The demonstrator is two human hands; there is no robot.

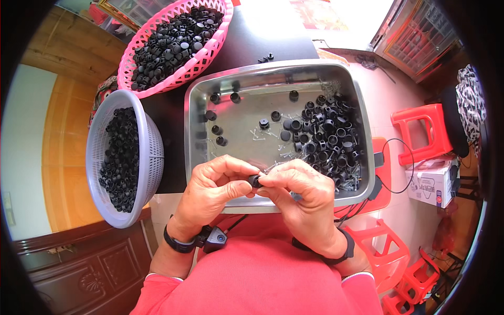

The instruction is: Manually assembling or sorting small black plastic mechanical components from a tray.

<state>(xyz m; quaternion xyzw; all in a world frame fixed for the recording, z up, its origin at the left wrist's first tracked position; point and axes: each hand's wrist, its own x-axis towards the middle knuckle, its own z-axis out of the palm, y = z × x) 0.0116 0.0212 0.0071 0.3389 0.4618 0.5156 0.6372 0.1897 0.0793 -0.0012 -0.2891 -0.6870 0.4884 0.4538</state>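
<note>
Over the near edge of a metal tray [215, 160], both my hands meet on one small black plastic cap [255, 181]. My left hand [218, 184] pinches it between thumb and forefinger. From the other side, my right hand [299, 189] grips it with thumb and fingertips, which partly hide it. Whether anything smaller sits between the right fingers cannot be made out. Inside the tray, a heap of black round plastic parts [333, 131] fills the right side, with thin pale pins [286, 154] scattered among and beside them. Several single black parts [264, 124] stand farther left.
A pink basket [223, 37] full of black parts stands at the far left. Nearer, a tilted grey-blue basket [153, 157] holds more. Red stools [422, 131] and a cardboard box [430, 184] are on the floor at right. A black cable [412, 157] loops beside the tray.
</note>
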